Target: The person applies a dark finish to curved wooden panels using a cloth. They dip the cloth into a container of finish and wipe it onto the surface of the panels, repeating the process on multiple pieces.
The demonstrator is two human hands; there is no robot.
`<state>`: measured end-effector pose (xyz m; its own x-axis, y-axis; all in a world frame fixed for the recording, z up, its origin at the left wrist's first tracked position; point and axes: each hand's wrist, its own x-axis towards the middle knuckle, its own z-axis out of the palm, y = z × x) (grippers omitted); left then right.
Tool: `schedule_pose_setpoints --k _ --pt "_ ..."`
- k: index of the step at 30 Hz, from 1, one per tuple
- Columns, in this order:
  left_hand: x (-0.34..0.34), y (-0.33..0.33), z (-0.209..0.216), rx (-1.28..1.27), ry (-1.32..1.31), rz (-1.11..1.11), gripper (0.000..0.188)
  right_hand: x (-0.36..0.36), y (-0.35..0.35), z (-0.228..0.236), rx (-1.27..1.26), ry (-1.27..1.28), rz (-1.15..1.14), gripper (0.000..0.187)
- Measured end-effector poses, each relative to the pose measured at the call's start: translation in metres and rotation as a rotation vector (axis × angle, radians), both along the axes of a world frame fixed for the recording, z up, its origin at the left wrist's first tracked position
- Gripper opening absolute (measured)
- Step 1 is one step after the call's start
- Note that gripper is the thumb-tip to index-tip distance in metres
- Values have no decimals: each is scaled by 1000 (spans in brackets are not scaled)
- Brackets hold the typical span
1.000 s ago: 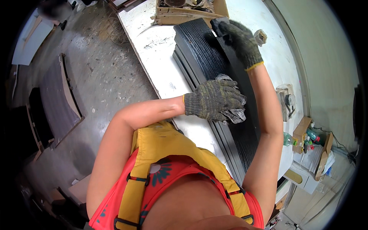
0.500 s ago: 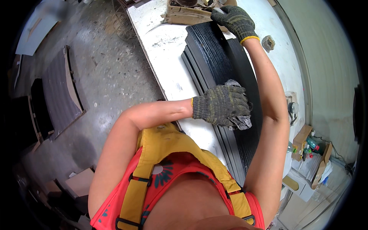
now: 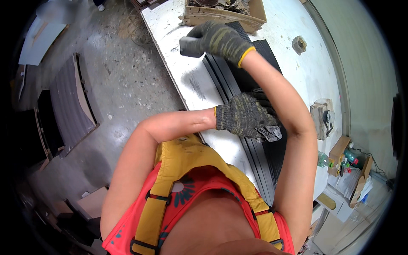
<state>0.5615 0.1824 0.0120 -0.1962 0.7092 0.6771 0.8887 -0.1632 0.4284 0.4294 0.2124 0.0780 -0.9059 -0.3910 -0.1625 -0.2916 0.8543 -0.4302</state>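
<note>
Both my hands wear dark grey-green knit gloves with yellow cuffs. My left hand [image 3: 246, 114] presses a crumpled grey rag [image 3: 270, 134] onto a stack of long black boards [image 3: 259, 163] lying lengthwise on the white table. Its fingers are curled over the rag and partly hidden. My right hand [image 3: 221, 41] is above the stack's far end, gripping a small grey block [image 3: 192, 46] that sticks out past the boards' left edge. My right forearm crosses over the boards and hides part of them.
Beyond the boards stands a cardboard box [image 3: 225, 18] with dark-stained things inside. On the table [image 3: 193, 85] to the right are a tape roll [image 3: 299, 44] and a device with a dial [image 3: 324, 119]. Bottles sit in a carton [image 3: 340, 159] at lower right. Panels [image 3: 72, 102] lean at left.
My right hand has swung left and toward me from beside the box, bringing the grey block over the boards' left edge. My left hand with the rag has barely shifted.
</note>
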Motion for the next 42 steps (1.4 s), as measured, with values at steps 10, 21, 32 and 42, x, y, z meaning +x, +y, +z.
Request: schedule_pose_setpoints --k 10,21,32,42 --pt "-3 3 -12 -141 -45 -176 58 -16 151 -13 -147 390 -456 69" --pt "-3 0 -3 -115 20 -38 54 -11 50 2 122 355 -235 55" --pt "-66 -104 31 228 -874 -206 25 107 115 -2 -575 518 -454 31" --pt "-154 -129 27 -150 -629 215 38 146 114 -52 -1056 249 -801 37"
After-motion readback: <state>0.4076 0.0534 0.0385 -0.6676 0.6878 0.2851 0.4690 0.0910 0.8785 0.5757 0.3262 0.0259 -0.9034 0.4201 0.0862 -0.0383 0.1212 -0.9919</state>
